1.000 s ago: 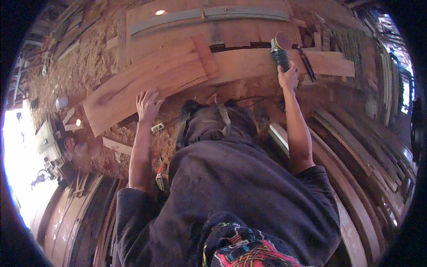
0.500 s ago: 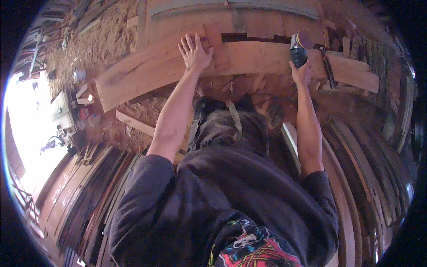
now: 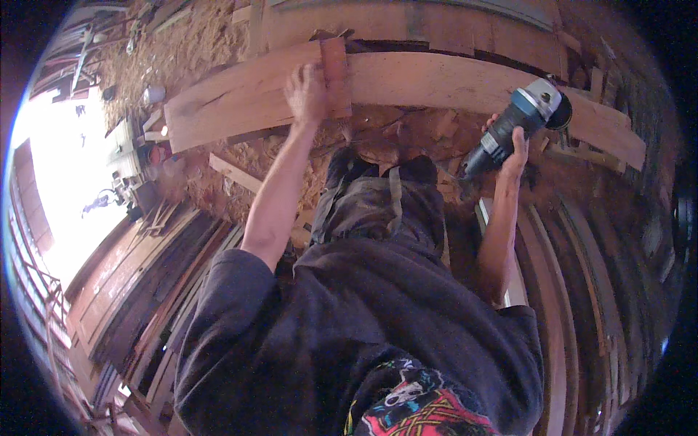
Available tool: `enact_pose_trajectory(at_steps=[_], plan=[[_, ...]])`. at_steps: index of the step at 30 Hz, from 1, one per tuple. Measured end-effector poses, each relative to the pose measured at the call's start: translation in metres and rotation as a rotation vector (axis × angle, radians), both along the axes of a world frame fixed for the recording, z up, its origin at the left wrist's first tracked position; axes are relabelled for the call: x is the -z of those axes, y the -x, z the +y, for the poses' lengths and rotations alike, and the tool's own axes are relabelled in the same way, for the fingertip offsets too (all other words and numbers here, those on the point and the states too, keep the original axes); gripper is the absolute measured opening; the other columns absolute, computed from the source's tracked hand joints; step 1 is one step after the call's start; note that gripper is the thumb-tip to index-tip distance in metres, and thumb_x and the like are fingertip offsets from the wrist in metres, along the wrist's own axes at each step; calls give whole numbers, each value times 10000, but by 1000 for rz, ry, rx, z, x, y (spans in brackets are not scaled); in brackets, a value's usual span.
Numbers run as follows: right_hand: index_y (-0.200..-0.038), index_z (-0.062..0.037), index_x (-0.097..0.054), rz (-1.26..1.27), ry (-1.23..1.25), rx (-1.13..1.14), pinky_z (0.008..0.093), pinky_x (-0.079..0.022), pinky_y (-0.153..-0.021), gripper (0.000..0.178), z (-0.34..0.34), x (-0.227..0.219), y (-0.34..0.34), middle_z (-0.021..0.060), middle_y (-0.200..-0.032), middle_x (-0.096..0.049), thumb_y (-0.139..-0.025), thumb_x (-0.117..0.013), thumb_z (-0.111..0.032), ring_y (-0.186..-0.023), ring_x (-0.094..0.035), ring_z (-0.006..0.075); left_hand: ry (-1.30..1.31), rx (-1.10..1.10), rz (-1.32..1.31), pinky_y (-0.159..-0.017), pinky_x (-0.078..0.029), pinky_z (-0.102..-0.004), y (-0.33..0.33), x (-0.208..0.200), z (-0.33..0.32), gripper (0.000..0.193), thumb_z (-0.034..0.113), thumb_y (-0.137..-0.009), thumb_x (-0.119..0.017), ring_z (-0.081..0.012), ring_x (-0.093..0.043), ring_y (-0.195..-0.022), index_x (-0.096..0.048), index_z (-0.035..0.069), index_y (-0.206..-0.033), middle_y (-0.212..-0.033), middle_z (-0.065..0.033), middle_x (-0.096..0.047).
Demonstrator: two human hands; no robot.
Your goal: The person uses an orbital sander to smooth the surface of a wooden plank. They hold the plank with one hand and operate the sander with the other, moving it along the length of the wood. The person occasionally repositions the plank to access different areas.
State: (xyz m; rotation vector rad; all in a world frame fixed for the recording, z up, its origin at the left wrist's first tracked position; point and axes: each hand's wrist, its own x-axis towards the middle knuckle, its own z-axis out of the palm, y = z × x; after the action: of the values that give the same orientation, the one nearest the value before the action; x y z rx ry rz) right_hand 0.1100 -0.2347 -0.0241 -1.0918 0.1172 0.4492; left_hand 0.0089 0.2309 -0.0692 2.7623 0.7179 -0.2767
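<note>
Sawdust and wood scraps cover the floor [image 3: 211, 43] of a workshop lined with stacked boards [image 3: 145, 291]. Left hand [image 3: 305, 91] lies flat, fingers spread, on a long plank [image 3: 436, 80] beside a short crosspiece [image 3: 335, 73]. Right hand [image 3: 509, 145] grips a blue angle grinder [image 3: 512, 123], tilted, just below the plank's right part.

Left hand [image 3: 305, 91] on long plank [image 3: 240, 98], angle grinder [image 3: 512, 127] in right hand [image 3: 512, 149] to its right, sawdust floor [image 3: 189, 43] behind.

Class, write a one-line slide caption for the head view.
Left hand on a wooden plank; right hand grips an angle grinder.
</note>
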Motion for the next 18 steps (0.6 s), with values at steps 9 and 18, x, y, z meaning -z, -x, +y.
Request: enact_pose_trajectory(at_steps=[9, 18], plan=[[-1535, -6, -384, 30, -524, -91, 545, -465, -1090, 860, 86, -58, 42, 180, -1328, -541, -936, -699, -537, -1237, -560, 323, 1155, 243, -107, -975, -542, -461, 40, -115, -219, 1012, 486, -680, -946, -414, -672, -1175, -428, -52, -1363, -1228, -291, -665], [-1230, 46, -594, 43, 276, 210, 484, -637, -847, 495, 133, -41, 92, 186, -1155, -698, -935, -803, -291, -1046, -719, 325, 661, 388, -318, -947, -567, -490, 99, -95, -197, 1016, 340, -783, -868, -430, -641, -1181, -289, -71, -1510, -1294, -286, -600]])
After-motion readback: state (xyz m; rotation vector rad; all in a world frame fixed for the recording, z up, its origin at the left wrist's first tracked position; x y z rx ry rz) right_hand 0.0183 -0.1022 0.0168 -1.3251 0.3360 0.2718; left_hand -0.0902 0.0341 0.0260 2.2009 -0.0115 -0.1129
